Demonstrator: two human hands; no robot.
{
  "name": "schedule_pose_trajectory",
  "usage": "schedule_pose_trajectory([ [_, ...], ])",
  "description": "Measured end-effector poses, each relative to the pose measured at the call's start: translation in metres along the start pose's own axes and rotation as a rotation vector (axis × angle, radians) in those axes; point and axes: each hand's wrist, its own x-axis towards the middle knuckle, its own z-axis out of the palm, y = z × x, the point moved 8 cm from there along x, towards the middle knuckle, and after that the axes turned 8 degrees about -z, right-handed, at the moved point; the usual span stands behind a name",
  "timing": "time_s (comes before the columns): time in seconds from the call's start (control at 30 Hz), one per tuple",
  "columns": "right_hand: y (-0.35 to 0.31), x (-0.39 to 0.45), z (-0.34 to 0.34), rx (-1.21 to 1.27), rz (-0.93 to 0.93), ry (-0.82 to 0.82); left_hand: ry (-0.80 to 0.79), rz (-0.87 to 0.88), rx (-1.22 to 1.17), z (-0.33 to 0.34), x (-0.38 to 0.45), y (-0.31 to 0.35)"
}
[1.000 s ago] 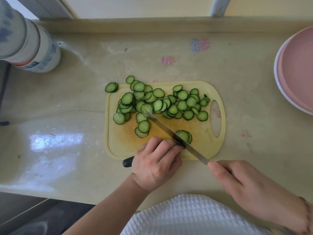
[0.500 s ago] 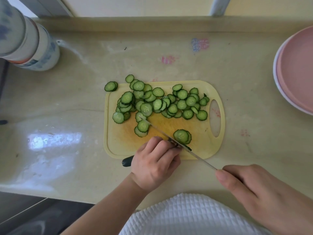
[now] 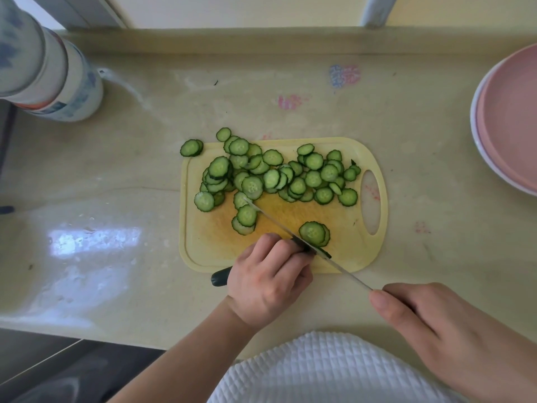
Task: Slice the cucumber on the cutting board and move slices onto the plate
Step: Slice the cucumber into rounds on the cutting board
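Now one knife (image 3: pixel 293 234), two hands, one plate (image 3: pixel 494 158)

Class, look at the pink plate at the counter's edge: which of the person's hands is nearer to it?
Right. The right hand grips the knife below the pink plate; the left hand holds the cucumber at the cutting board, farther off.

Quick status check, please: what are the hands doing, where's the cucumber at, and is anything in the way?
Left hand holds cucumber; right hand grips knife, cutting. Slices piled on cutting board; two off its far-left corner. Plate bare, far right. Nothing blocking.
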Motion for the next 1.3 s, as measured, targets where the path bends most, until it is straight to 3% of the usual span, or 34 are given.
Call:
schedule_pose_trajectory([
  [0.4, 0.006, 0.025, 0.023, 0.049, -0.031, -0.014, -0.011, -0.006, -0.010, 0.000, 0.001, 0.000],
  [1.3, -0.005, 0.006, -0.004, 0.066, 0.048, -0.063, -0.011, -0.033, -0.048, -0.002, 0.003, -0.002],
])
